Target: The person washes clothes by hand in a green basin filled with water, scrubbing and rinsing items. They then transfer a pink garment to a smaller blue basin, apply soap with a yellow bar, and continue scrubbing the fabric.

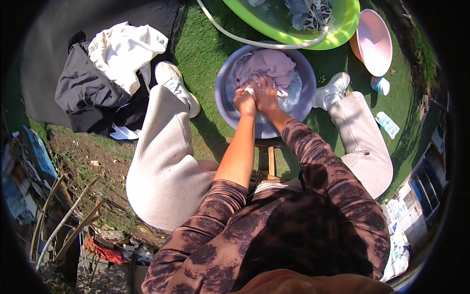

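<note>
A grey-purple plastic basin (222,96) stands on green artificial turf between my feet. Inside it, a pale pink garment (271,61) lies bunched in cloudy, sudsy water. My left hand (245,102) is closed around a fold of that garment, near the middle of the basin. Right beside it, my right hand (266,94) presses against the same cloth with its fingers bent over it. The two hands touch or nearly touch. The lower part of the garment is hidden by the hands and the water.
A lime-green tub (345,25) with wet laundry stands beyond the basin, a white hose (235,36) curving along it. At right are a pink bowl (374,42), a white-and-blue container (380,85) and a printed packet (387,125). Dark clothes (88,81) and a white garment (123,51) lie at left.
</note>
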Demonstrator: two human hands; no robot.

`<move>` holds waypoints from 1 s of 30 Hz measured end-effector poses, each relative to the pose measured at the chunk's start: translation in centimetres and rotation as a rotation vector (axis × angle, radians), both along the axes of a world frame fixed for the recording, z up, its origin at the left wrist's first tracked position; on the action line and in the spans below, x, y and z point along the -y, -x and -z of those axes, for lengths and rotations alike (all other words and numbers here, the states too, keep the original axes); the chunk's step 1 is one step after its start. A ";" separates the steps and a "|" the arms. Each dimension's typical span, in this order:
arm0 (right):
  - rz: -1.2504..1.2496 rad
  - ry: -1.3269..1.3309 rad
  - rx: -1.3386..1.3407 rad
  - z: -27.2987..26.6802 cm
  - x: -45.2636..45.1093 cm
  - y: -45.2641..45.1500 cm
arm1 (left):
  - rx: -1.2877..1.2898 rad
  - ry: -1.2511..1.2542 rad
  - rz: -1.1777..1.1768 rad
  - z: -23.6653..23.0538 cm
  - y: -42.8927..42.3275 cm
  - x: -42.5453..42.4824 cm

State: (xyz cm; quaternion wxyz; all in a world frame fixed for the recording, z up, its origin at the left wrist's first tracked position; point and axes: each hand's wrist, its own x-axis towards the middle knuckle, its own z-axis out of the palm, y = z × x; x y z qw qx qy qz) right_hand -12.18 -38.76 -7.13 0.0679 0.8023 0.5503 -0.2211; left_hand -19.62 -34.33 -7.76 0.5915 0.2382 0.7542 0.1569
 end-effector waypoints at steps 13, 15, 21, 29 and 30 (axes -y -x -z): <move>1.255 0.304 -1.733 -6.0 -2.6 -8.4 | 0.675 0.635 -0.461 -0.9 0.5 -1.2; 1.321 0.393 -1.690 -6.1 -2.5 -9.4 | 1.090 0.649 -0.461 -1.2 1.0 -0.8; 0.632 0.267 -0.439 -5.6 -2.1 -7.8 | 0.551 0.356 -0.408 -0.4 1.3 0.0; 0.418 0.438 -0.258 -2.2 -2.4 -2.4 | -0.166 0.322 -0.147 -1.4 -0.8 -0.8; 0.507 0.536 -0.373 -1.6 -3.0 -3.2 | -0.180 0.285 -0.178 -1.9 -1.0 -1.1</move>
